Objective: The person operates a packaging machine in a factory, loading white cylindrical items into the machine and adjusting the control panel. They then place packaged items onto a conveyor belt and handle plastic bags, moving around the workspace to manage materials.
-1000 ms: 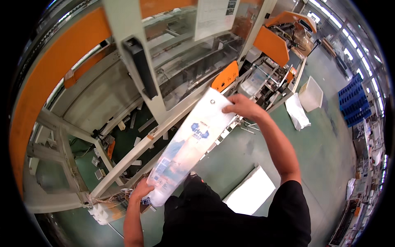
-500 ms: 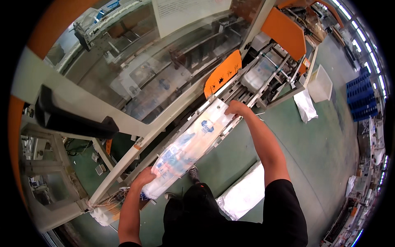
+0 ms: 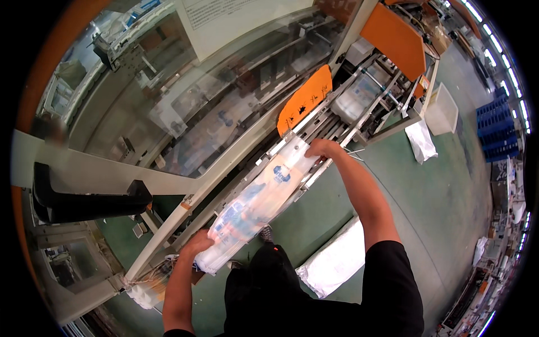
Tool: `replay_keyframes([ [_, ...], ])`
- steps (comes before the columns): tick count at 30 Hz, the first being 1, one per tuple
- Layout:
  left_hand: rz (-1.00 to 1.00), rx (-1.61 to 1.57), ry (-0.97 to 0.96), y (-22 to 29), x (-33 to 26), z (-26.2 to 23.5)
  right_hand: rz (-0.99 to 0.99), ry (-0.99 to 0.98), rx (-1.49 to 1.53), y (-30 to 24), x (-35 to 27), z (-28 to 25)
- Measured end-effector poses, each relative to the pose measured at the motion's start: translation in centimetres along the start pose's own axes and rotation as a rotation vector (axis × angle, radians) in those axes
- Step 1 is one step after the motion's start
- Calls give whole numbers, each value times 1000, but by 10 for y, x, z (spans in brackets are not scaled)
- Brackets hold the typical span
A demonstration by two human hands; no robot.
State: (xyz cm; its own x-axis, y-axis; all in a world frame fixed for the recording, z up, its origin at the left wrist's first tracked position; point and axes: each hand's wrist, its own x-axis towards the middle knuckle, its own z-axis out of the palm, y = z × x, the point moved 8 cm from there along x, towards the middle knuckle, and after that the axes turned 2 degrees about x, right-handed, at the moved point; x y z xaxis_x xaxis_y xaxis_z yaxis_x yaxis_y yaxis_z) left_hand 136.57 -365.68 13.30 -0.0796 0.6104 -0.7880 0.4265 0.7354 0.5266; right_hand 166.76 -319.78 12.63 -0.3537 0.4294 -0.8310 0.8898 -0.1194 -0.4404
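A long stack of clear plastic bags (image 3: pixel 255 196) with blue and pale orange print lies slantwise along the machine's narrow rail. My left hand (image 3: pixel 196 242) grips its near left end, with the thumb on top and the other fingers hidden beneath. At the far right end, my right hand (image 3: pixel 321 149) is closed over the edge, its fingertips out of sight below. An orange guard plate (image 3: pixel 305 101) stands just beyond that end. Alongside the stack runs the machine's windowed cover (image 3: pixel 224 95), with a black handle (image 3: pixel 90 196) at its left.
A white wrapped bundle (image 3: pixel 331 261) rests on the green floor to my right. Past the rail, a clear wrapped pack (image 3: pixel 356 100) sits among metal bars. A white bin (image 3: pixel 442 109) and blue stacked crates (image 3: pixel 495 128) are farther right. Loose strands hang at the lower left (image 3: pixel 149 289).
The windowed cover and its black handle appear lower and farther left in view. Both hands keep hold of the bag stack in nearly the same place.
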Motion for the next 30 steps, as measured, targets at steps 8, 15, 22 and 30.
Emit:
replay_keyframes([
  [8,81,-123,16,-11,7,-2,46,-71,34,2,2,-1],
  [15,75,-79,-13,5,3,-6,-93,-78,16,9,10,1],
  [22,61,-119,-17,-24,25,9,-31,-180,77,26,35,10],
  [30,27,-50,-41,-14,31,1,-17,-127,-158,12,31,17],
])
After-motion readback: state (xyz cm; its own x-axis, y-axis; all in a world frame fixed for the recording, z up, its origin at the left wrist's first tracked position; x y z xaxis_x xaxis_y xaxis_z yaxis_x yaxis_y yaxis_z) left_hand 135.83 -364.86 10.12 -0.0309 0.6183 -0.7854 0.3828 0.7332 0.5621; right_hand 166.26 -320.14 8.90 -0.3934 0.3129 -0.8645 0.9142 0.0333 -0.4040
